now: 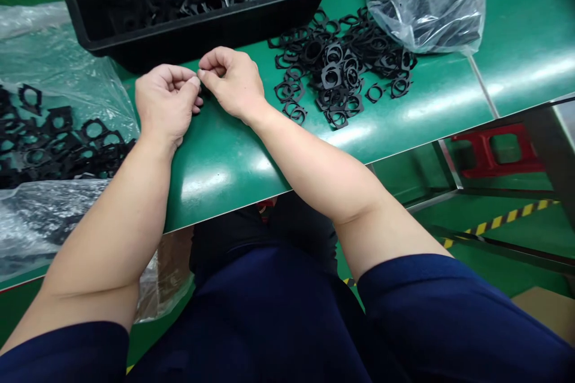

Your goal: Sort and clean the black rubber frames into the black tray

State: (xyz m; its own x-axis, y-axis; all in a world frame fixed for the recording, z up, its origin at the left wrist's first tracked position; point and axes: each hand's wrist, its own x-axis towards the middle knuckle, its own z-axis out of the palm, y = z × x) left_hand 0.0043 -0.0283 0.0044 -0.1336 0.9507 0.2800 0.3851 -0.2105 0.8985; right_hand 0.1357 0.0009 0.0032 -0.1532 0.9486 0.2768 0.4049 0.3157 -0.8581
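My left hand (165, 102) and my right hand (236, 81) meet over the green table, just in front of the black bin (202, 27). Thumb and fingers of each are pinched together, the fingertips almost touching. Whatever lies between them is hidden by the fingers; only a dark bit shows near the left fingertips. To the right of my right hand spreads a loose pile of thin black ring-shaped parts (332, 75). Black plastic frames with round holes (58, 137) lie on clear plastic left of my left hand.
Black frames fill the bin at the back. A clear plastic bag (431, 6) of dark parts stands at the back right. Plastic film (40, 209) covers the table's left side. Below the front edge on the right are a metal frame and a red stool (498, 149).
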